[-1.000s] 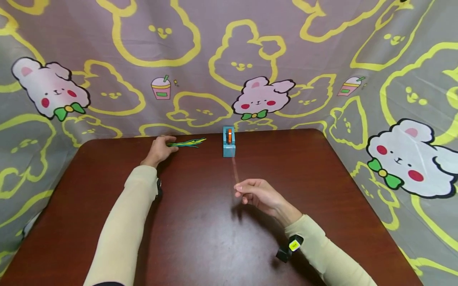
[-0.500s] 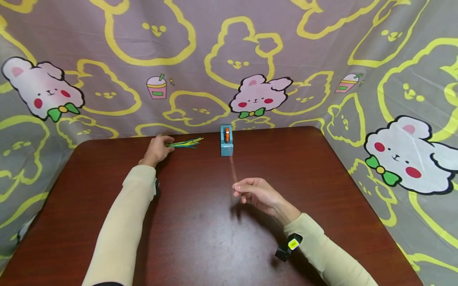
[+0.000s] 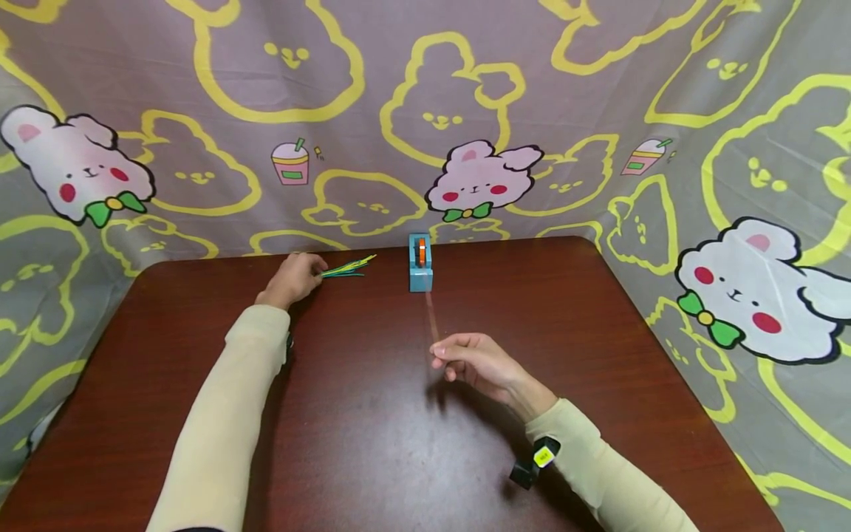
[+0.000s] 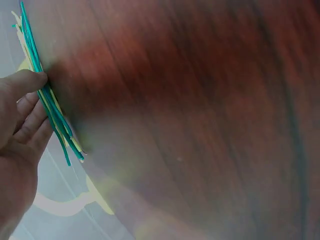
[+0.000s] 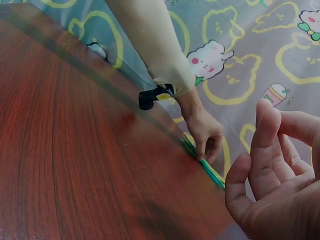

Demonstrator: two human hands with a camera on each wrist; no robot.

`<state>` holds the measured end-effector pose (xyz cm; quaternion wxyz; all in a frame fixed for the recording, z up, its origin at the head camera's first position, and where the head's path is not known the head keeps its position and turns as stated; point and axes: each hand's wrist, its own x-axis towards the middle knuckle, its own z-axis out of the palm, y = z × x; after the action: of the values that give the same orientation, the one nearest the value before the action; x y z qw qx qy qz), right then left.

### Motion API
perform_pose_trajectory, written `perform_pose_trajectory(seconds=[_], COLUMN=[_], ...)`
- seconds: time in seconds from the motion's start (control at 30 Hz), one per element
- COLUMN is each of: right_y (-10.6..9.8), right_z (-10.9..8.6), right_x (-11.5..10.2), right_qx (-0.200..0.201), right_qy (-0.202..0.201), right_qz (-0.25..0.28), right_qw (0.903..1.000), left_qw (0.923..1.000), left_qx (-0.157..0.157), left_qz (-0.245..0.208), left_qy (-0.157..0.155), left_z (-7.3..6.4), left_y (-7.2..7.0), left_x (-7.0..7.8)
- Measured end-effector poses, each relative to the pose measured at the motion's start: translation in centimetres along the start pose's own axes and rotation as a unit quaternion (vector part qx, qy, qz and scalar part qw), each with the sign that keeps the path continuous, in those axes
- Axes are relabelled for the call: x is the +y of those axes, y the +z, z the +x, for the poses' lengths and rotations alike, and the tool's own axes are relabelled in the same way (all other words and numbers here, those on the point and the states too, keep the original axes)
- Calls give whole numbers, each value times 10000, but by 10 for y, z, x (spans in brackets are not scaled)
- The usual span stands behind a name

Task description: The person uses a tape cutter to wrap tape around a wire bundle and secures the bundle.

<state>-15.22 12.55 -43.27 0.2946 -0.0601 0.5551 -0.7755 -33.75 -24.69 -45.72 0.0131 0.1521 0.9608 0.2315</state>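
Note:
At the far left of the table, my left hand [image 3: 292, 278] pinches a bundle of thin green and yellow wires [image 3: 349, 267]. In the left wrist view, the thumb lies across the wires [image 4: 57, 112] with the other fingers behind, and both ends of the bundle stick out. Nearer the middle, my right hand [image 3: 482, 363] pinches the free end of a strip of clear tape [image 3: 432, 314] between thumb and forefinger. That strip runs taut back to a blue tape dispenser [image 3: 420, 279], which carries an orange-cored roll [image 3: 422, 251] and stands at the table's back edge.
The dark red-brown table [image 3: 372, 443] has rounded back corners. A patterned cloth [image 3: 359, 66] hangs close behind it and along its sides. Small black cameras are strapped to both wrists, the right one [image 3: 524, 473] hanging just over the tabletop.
My left hand has moved slightly along the wires toward the right, so less of their near part shows. The right hand, the tape and the dispenser hold their places; the head view shifts a little.

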Motion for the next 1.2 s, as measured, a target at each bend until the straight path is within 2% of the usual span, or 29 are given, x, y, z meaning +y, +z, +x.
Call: perform_pose_trajectory(seconds=[0.2,0.73,0.9,1.1,1.2], right_y=[-1,1,1,1,1], right_z=[1,2,2,2,2], right_x=[1,4,4,5,5], right_qx=[16,50,34,26,11], right_qy=[9,-2,-23,-62,-77], right_qz=[20,97,80,120,153], right_qw=[10000,9999,10000,9999,9999], left_qw=[9991,9920,9884,9854,9848], left_qx=[-329,-1071,-1309,-1347,-1342], left_qz=[263,515,689,1041,1103], left_qy=[-87,-419,-355,-62,-40], left_z=[3,7,6,5,3], left_y=[-3,-7,-6,-3,-4], left_x=[5,18,19,16,16])
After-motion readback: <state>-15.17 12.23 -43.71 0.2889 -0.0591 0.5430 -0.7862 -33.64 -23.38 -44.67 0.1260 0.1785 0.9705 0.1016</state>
